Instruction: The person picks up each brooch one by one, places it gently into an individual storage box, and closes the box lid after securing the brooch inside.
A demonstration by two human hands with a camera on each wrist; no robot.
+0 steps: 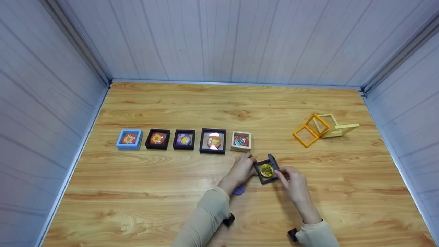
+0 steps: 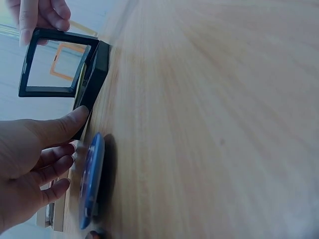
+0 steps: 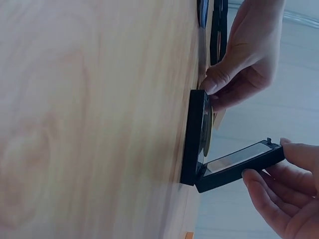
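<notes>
A small black display frame [image 1: 263,180] lies on the table with its hinged lid [image 3: 239,167] raised. A yellow round badge [image 1: 266,170] with dark markings sits in its base. My left hand [image 1: 241,169] holds the base at its left edge, the thumb pressed on the rim in the left wrist view. On the right, my right hand [image 1: 295,183] pinches the free edge of the lid between thumb and fingers. A purple round badge [image 1: 238,190] lies on the table beside my left wrist, partly hidden by it in the head view.
Farther back stands a row of closed frames with badges: light blue [image 1: 129,148], several black ones, including a larger one [image 1: 213,151], and cream [image 1: 241,148]. Orange [image 1: 305,136] and pale yellow [image 1: 346,129] frames stand open at the right. Panel walls [image 1: 219,41] enclose the table.
</notes>
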